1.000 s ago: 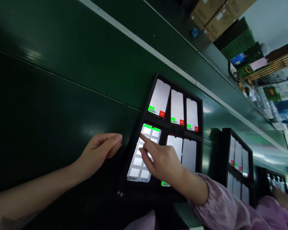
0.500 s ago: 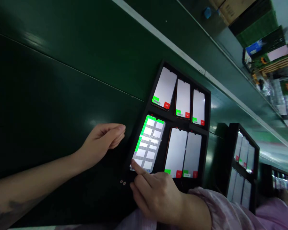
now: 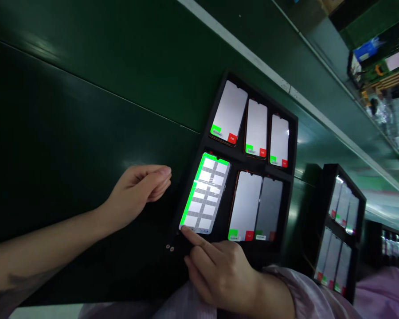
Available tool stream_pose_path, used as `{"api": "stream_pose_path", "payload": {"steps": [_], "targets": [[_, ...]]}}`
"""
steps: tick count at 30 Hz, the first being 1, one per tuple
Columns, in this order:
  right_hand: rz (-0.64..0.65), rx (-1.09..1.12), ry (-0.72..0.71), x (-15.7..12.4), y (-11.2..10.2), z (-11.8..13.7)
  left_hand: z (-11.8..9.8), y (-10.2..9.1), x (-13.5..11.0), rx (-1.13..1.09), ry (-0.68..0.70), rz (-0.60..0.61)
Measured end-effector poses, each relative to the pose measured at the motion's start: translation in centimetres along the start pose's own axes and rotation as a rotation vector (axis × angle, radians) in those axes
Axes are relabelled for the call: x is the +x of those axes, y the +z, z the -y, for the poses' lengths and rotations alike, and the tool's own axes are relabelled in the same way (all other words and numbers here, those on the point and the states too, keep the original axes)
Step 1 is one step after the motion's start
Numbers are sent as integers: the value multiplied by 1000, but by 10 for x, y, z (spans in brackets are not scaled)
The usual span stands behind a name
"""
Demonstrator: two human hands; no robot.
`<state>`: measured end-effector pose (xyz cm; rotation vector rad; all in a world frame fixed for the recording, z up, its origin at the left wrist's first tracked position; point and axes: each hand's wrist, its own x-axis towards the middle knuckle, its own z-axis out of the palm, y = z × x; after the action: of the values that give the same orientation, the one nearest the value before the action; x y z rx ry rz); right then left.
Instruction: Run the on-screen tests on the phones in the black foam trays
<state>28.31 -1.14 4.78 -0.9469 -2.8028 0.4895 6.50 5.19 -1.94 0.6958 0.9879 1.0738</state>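
Observation:
My right hand point(image 3: 224, 270) reaches over the near edge of a black tray point(image 3: 292, 150). Its index finger is stretched out, with the tip at the lower left corner of a lit smartphone point(image 3: 205, 195). The other fingers are curled and hold nothing. That phone's screen shows a white and grey grid, with green along its top and left edges. Left of the tray, my left hand point(image 3: 142, 188) is closed in a loose fist, thumb on top, apart from the phones. Beside the grid phone lie a white-screened smartphone point(image 3: 245, 204) and a dimmer smartphone point(image 3: 269, 206).
Several white-screened phones fill the tray's far row, including a smartphone point(image 3: 230, 110). Two small round bits point(image 3: 170, 248) lie by the tray's near left corner. A second phone tray point(image 3: 361, 212) stands to the right on the green table point(image 3: 86, 133), near another person's purple sleeve point(image 3: 385, 294).
My right index finger has slid slightly down at the phone's lower left corner. The green strip on the left edge now runs unbroken to the bottom. My left hand stays closed.

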Motion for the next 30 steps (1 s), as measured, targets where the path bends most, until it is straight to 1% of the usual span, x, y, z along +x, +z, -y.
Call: {"api": "stream_pose_path", "payload": {"steps": [3, 8, 17, 20, 24, 30], "targets": [[19, -6, 28, -5, -4, -2, 0, -1, 1, -6, -3, 1], [19, -24, 29, -14, -9, -5, -2, -2, 1, -9, -11, 8], [40, -10, 114, -35, -17, -11, -2, -1, 0, -6, -5, -4], [38, -19, 122, -39, -19, -11, -3, -1, 0, 0, -10, -9], [32, -29, 126, -38, -19, -12, -4, 0, -1, 6, -10, -12], [-37, -47, 174, -26, -18, -22, -4, 1, -1, 5, -11, -9]]}}
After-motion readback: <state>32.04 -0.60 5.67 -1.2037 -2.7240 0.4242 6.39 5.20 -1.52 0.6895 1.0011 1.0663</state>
